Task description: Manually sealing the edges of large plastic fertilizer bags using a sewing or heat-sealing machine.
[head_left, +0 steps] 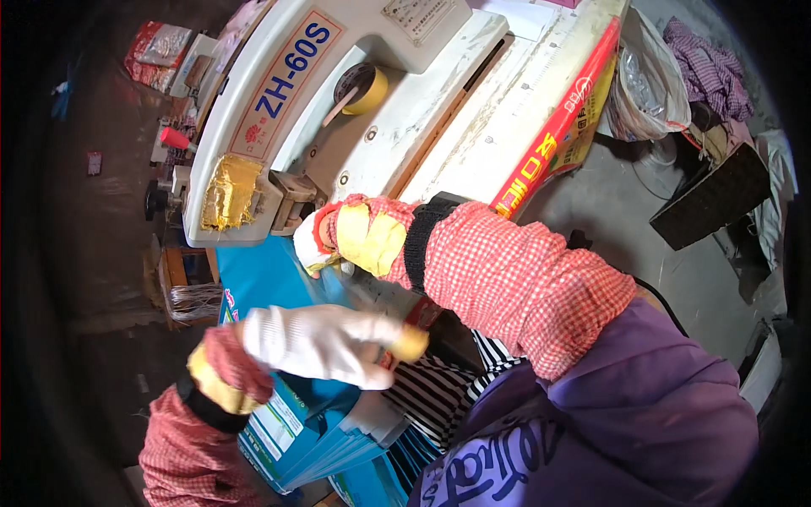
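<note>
My left hand (325, 342), in a white glove with a yellow covering on a fingertip, reaches rightward over a stack of blue printed sheets or bags (325, 460). Its fingers are stretched and apart, slightly blurred, with nothing visible between them. My right hand (314, 247), also white-gloved, is beside the head of a large off-white sewing machine (221, 139). It is at the edge of a smooth blue sheet (253, 275) that lies under the machine's head. The fingers of this hand are mostly hidden by the wrist and sleeve.
A yellow tape roll (369, 95) rests on the machine bed. The long worktable (507, 110) has a red-and-yellow strip along its edge. At right are a white bag (646, 84), checked cloth (710, 63) and a dark board (711, 196). Pale strands (194, 300) hang at left.
</note>
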A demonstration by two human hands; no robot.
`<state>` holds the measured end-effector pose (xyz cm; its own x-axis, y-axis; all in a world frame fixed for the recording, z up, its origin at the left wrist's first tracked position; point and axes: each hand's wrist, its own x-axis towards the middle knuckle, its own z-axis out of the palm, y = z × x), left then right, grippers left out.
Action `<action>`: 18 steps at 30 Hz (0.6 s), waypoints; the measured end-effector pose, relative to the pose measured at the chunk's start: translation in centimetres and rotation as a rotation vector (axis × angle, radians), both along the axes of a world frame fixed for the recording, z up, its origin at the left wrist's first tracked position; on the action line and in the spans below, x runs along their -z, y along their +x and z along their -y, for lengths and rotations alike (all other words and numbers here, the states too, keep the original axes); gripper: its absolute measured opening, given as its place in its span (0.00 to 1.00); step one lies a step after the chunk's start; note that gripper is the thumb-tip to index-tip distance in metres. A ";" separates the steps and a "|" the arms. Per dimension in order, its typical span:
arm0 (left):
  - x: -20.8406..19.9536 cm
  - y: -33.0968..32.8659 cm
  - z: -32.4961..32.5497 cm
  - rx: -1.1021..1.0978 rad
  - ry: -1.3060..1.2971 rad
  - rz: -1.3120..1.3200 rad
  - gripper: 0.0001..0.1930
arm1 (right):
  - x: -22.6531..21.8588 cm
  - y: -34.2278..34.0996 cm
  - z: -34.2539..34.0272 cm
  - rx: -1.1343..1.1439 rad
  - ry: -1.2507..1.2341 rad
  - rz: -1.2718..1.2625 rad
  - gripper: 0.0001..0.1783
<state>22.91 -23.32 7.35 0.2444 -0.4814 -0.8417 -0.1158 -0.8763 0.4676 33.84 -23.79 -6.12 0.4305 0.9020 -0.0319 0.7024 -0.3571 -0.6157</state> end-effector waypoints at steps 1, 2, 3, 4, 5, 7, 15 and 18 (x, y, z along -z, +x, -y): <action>-1.7 0.5 -0.6 -0.061 -0.007 -0.107 0.19 | 0.0 -0.1 -0.1 0.010 -0.014 -0.011 0.14; -3.5 0.8 -0.5 -0.111 -0.013 -0.209 0.11 | 0.0 -0.3 0.2 0.014 -0.034 -0.019 0.14; -4.9 1.3 -0.1 -0.261 0.060 -0.113 0.11 | 0.6 0.1 0.4 0.050 -0.051 -0.040 0.13; -5.8 1.6 0.2 -0.410 0.133 -0.013 0.14 | 2.5 0.7 0.5 0.058 -0.049 -0.042 0.13; -6.0 1.6 0.8 -0.531 0.201 0.114 0.18 | 5.6 1.7 0.1 -0.043 0.182 -0.026 0.13; -5.4 0.1 -0.9 -0.491 0.149 0.210 0.23 | 5.4 1.4 -1.9 -0.137 0.185 0.207 0.13; -8.5 -5.0 4.8 0.616 1.011 0.053 0.33 | 7.8 2.3 0.2 -0.436 1.183 -0.312 0.10; -9.3 -8.4 2.1 0.689 0.988 0.047 0.25 | 3.0 -0.9 -0.4 -0.063 0.402 0.040 0.10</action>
<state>14.49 -25.45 16.68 0.2301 0.3246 -0.9174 -0.6990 -0.6007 -0.3879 32.98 -23.35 -9.13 0.3677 0.8639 0.3440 0.7417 -0.0493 -0.6689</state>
